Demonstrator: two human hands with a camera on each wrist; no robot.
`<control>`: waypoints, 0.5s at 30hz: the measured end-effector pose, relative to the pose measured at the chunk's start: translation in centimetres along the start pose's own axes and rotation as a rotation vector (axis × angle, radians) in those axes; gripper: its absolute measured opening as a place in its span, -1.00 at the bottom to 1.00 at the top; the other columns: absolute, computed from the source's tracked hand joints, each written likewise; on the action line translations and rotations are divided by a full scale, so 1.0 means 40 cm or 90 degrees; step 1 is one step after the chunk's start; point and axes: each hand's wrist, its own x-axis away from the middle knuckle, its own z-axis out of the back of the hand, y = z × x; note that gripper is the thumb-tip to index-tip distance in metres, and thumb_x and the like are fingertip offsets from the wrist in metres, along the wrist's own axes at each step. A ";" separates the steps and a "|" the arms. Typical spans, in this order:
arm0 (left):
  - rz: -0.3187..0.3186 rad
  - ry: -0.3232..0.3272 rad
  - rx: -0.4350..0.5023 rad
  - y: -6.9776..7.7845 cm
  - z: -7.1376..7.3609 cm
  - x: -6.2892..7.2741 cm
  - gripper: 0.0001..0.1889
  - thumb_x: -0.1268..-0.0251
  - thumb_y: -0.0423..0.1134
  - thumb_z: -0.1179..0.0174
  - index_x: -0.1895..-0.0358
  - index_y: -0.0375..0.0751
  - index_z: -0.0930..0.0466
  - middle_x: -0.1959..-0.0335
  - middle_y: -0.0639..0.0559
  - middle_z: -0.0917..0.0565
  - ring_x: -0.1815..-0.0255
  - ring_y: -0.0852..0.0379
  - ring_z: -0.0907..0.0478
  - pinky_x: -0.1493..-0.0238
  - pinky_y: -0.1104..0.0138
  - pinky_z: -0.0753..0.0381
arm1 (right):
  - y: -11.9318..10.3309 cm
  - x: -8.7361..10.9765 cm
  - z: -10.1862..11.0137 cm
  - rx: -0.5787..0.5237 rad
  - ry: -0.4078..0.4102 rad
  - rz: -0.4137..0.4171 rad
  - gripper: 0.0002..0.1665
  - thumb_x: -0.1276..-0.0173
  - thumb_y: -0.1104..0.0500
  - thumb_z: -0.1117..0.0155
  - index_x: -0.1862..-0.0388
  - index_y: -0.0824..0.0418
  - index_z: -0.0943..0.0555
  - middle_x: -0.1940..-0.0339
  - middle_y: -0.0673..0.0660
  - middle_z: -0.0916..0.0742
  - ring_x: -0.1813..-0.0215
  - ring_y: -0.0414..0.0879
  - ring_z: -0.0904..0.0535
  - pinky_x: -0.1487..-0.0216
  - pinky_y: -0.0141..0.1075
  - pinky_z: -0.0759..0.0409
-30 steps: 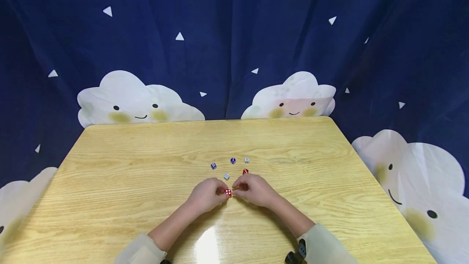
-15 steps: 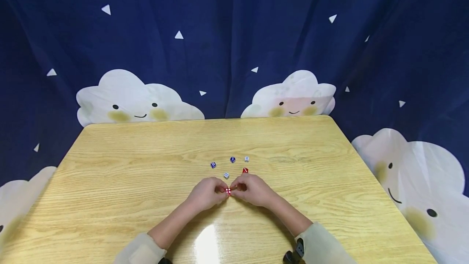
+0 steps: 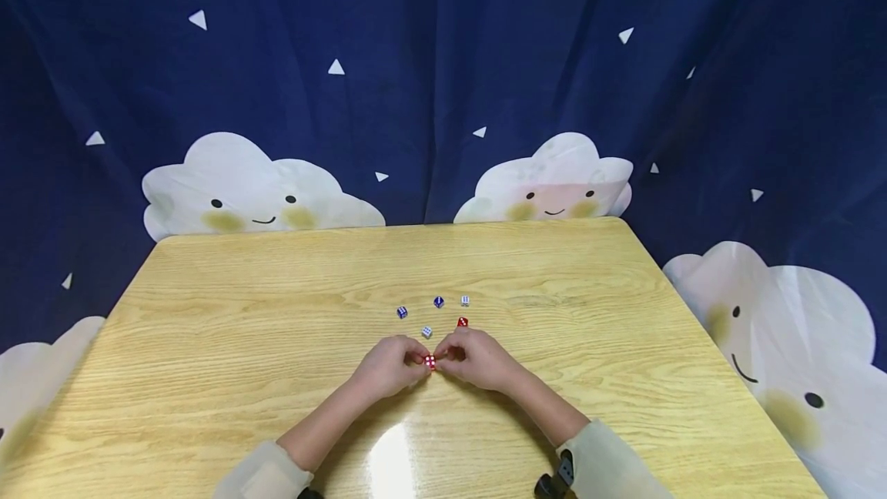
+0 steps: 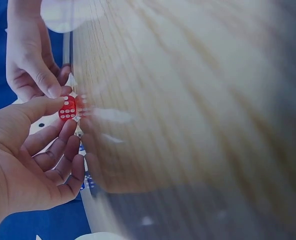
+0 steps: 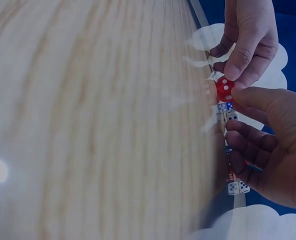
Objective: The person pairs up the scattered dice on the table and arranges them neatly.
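A red die (image 3: 430, 362) with white dots sits between the fingertips of both hands, low over the table. My left hand (image 3: 391, 366) pinches it between thumb and forefinger, the other fingers loosely bent in the left wrist view. From the opposite side, my right hand (image 3: 478, 360) holds the same red die (image 5: 225, 88) at its thumb and forefinger tips. Just beyond the right hand's knuckles lies a second red die (image 3: 463, 322), partly covered by that hand. A white die (image 3: 426, 333) rests a little behind the held one.
Farther back on the wooden table (image 3: 277, 291) are two blue dice, one at the left (image 3: 402, 313) and one near the middle (image 3: 439, 302). Another white die (image 3: 465, 301) lies right of them. A dark blue curtain (image 3: 388, 83) with clouds hangs behind the table.
A second ago the right fingertips stood slightly apart from the red die; they have since moved left and met it. The left hand and the other dice have stayed put.
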 end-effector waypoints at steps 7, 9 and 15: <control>0.001 -0.002 0.002 -0.001 0.002 0.000 -0.89 -0.05 -0.28 -0.30 0.33 -0.18 -0.67 0.47 0.13 -0.61 0.40 0.27 -0.45 0.37 0.44 -0.42 | -0.003 0.001 0.003 -0.003 0.001 -0.002 -0.89 -0.17 0.14 -0.37 0.29 0.06 -0.68 0.48 -0.12 -0.57 0.42 -0.33 -0.38 0.37 -0.47 -0.39; 0.005 -0.004 0.004 -0.001 0.001 0.000 -0.88 -0.05 -0.28 -0.30 0.32 -0.18 -0.67 0.47 0.13 -0.62 0.41 0.27 -0.45 0.38 0.45 -0.42 | -0.004 0.002 0.004 -0.002 -0.002 -0.007 -0.89 -0.18 0.14 -0.36 0.28 0.05 -0.68 0.47 -0.12 -0.58 0.41 -0.33 -0.39 0.36 -0.46 -0.39; 0.021 -0.007 0.010 -0.003 -0.001 0.001 -0.86 -0.06 -0.25 -0.31 0.31 -0.18 -0.67 0.44 0.11 -0.60 0.40 0.25 -0.45 0.39 0.44 -0.43 | 0.001 0.002 0.015 0.018 0.002 -0.014 -0.89 -0.20 0.10 -0.35 0.29 0.05 -0.68 0.47 -0.14 -0.60 0.41 -0.35 -0.40 0.35 -0.47 -0.41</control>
